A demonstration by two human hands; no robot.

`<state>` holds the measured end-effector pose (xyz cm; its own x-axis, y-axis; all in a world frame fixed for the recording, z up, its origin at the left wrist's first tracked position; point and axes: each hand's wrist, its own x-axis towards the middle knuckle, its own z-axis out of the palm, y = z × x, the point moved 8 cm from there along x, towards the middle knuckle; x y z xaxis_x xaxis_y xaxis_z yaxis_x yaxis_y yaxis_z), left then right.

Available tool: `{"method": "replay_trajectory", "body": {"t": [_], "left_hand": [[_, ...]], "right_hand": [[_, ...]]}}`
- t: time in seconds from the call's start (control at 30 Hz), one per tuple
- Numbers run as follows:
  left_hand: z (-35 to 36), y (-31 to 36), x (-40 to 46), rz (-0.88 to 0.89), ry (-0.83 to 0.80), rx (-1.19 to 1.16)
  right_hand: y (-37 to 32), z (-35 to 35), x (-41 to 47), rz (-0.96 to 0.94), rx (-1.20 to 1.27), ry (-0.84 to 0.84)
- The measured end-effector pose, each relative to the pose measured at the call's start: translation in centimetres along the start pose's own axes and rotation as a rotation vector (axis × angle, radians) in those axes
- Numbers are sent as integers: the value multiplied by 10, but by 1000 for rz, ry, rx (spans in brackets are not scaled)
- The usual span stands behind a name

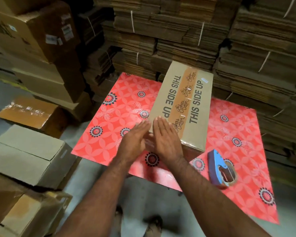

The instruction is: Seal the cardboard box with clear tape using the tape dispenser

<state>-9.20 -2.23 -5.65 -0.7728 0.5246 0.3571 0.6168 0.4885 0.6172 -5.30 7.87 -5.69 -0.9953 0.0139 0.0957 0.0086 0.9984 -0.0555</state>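
Both hands are lying flat and released against the near corner of the cardboard box (181,106), the left hand (135,139) pressing its left side face with fingers straight, the right hand (166,139) resting open at the near end, neither grasping anything. The box is sitting on a red flower-patterned tabletop (120,117), printed "THIS SIDE UP" twice, with a strip of brown printed tape (183,103) running along its top seam. The blue tape dispenser (218,168) is lying on the tabletop just right of the right forearm, apart from the box. Bundled stacks of flattened cartons (178,36) are standing behind, and other boxes (29,154) at the left.
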Motion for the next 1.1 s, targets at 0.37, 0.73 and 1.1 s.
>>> {"method": "replay_trajectory", "body": {"t": [0.37,0.73,1.1], "left_hand": [[-10,-3,4,301,-24,258],[25,38,16,556,-252,295],[32,11,24,624,-317,247]], "right_hand": [[57,-2,-51,129,-62,70],[50,-11,-52,221,-99,45],[87,-10,-80,200,-194,249]]}}
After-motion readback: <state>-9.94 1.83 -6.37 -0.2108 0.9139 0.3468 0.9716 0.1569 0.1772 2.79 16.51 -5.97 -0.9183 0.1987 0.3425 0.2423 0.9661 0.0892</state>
